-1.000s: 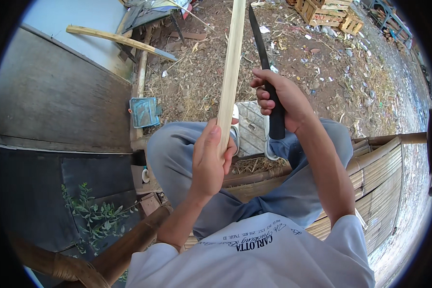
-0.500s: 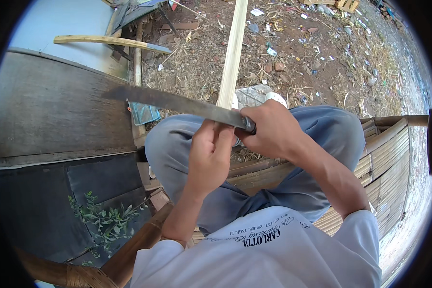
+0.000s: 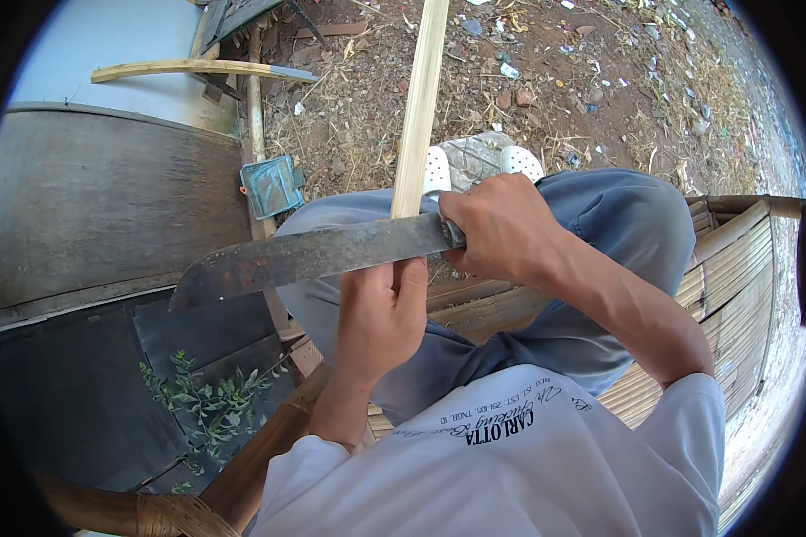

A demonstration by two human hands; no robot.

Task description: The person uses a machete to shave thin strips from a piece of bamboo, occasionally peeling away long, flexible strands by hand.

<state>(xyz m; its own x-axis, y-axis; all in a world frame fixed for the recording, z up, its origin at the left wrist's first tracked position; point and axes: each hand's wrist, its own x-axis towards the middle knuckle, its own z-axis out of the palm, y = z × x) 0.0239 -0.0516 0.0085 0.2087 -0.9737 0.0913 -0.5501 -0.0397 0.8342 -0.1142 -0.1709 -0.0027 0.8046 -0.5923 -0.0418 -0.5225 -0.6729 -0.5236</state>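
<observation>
Mottled machete tip (image 3: 201, 279) now lower

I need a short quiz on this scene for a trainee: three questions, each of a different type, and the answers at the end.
1. Which hand grips the machete?

2. True or false: in this view, the machete crosses in front of the wooden strip.

3. Fill in the colour: the shoes with small holes are ____.

Key:
1. The right hand.
2. True.
3. White.
</observation>
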